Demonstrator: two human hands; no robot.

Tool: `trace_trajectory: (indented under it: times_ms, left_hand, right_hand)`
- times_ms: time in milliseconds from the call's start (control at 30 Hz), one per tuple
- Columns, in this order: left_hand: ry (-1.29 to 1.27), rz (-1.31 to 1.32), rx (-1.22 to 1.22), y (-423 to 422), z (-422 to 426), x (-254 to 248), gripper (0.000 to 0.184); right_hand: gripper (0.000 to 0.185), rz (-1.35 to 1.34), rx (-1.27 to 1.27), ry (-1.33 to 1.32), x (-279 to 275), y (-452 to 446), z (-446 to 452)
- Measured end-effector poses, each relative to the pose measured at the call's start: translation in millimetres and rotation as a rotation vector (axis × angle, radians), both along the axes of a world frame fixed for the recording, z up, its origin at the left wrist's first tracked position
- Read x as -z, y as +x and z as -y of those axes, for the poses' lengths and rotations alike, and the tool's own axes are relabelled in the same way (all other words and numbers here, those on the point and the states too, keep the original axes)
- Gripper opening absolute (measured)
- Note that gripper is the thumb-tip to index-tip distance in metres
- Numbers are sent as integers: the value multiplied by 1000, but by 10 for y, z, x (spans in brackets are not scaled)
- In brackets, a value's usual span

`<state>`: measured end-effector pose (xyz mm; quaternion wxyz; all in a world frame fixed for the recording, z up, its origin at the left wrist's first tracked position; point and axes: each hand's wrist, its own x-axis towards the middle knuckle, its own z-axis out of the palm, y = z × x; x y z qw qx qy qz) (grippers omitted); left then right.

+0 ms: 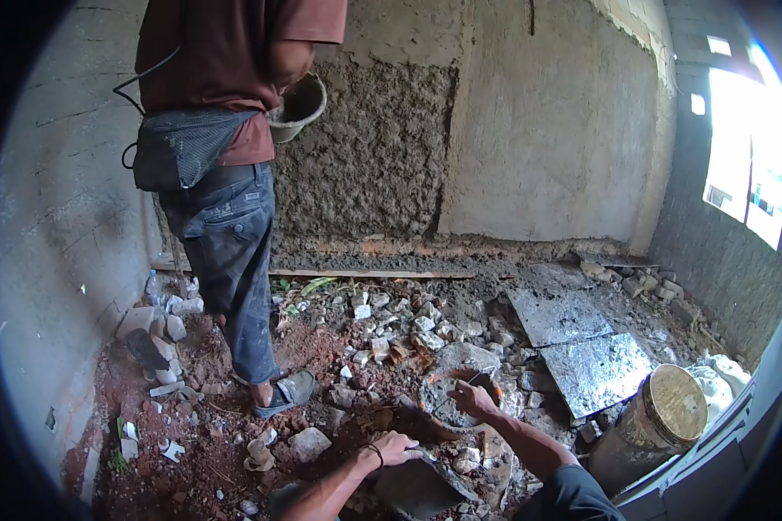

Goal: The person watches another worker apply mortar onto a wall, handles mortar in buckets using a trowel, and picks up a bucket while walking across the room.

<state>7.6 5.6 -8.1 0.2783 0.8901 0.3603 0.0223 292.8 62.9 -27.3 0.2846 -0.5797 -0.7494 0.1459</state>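
Counted from where I stand: one person (213,78) upright, one waist bag (182,149), one shoe (292,391) visible. Two bare hands at work, one left hand (397,450), one right hand (473,401); one wristband (376,455). Buckets, two for certain: one held bucket (294,130), one tall bucket (639,430). One dark container (417,492), kind unclear. Two flat sheets (598,373). One long plank (382,273). One large window (738,130). Stones (309,445): too many to count.

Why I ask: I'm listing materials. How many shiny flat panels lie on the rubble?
2. The farther panel is closer to the plastered wall; the nearer panel lies in front of it, beside the tall bucket. Others may be hidden.
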Motion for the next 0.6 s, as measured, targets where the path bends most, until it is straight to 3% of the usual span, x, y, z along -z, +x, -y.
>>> trace_trajectory:
  times_ms: [267, 400, 533, 600]
  left_hand:
    - [-1, 42, 27, 7, -17, 47, 51]
    - [4, 9, 14, 9, -34, 70, 52]
    - [-19, 55, 4, 14, -90, 259, 53]
    - [-16, 26, 6, 13, -60, 146, 52]
  right_hand:
    - [27, 32, -51, 21, -46, -6, 22]
    - [14, -76, -7, -46, -20, -13, 20]
    - [16, -24, -10, -5, -2, -20, 17]
    - [29, -14, 24, -79, -3, -6, -8]
